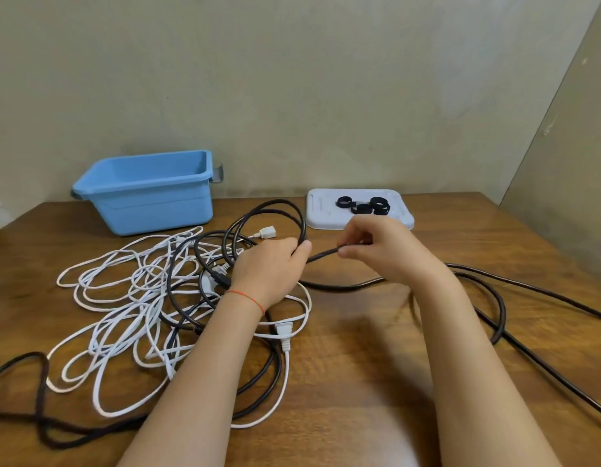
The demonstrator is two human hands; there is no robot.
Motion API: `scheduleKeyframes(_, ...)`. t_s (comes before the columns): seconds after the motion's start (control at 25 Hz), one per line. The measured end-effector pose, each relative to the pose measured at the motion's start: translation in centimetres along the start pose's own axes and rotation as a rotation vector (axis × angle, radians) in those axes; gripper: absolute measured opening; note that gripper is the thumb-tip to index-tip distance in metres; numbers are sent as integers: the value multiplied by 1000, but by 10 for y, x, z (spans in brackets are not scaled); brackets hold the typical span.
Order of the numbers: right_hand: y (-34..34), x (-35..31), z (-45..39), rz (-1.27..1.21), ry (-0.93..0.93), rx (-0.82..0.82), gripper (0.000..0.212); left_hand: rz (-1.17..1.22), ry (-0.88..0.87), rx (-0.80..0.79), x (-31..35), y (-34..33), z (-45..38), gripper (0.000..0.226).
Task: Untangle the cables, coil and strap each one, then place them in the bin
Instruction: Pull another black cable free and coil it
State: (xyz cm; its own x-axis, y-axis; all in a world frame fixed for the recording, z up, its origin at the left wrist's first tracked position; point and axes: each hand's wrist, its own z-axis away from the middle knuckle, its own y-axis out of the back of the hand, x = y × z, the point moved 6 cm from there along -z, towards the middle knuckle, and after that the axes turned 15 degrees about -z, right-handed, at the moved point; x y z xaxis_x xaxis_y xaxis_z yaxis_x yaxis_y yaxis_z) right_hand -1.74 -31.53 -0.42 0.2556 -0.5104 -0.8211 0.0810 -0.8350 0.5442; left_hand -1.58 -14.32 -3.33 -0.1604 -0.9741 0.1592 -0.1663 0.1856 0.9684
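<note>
The left hand (275, 264) has its grip closed around a few gathered loops of the black cable (268, 210), which stand up in a rough ring toward the far edge of the surface (376, 382). Just to its right, the right hand (386, 251) pinches the same cable narrowly between thumb and fingertips, so a short straight run of cord spans the gap between the two hands, its long axis lying left to right and tilting slightly upward toward the right hand.

Past the right hand the cable drops to the surface and trails off in long slack curves toward the right edge; that is the length left to gather, and it lies on the right hand's side, so feeding the next loop looks like that hand's job while the left keeps the coil.

Beneath and left of the left wrist, the white cables (123, 298) lie in a loose heap, with other dark cord threaded through them and running to the near-left corner. The blue bin (150, 197) sits at the far-left, nothing visible inside. The straps (363, 205) wait on a white tray (317, 214) at the far edge, just beyond the right hand.
</note>
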Motion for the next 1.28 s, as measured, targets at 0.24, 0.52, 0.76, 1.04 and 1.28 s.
scheduleKeyframes(0.24,-3,0,-6,5,130,-30,14,179,-11,87,0,14,2,68)
scheduleKeyframes(0.52,-5,-11,-1,-600,205,-92,37,1128,-153,-333,12,6,10,48)
scheduleKeyframes(0.76,18,1,-5,-944,92,169,34,1365,-237,-599,11,-5,13,49)
scheduleKeyframes(1.04,-20,4,-4,-546,-206,19,66,1962,52,-454,-2,-12,-3,46)
scheduleKeyframes(1.28,-23,8,-7,-581,-97,133,27,1822,203,-264,0,-21,-6,33)
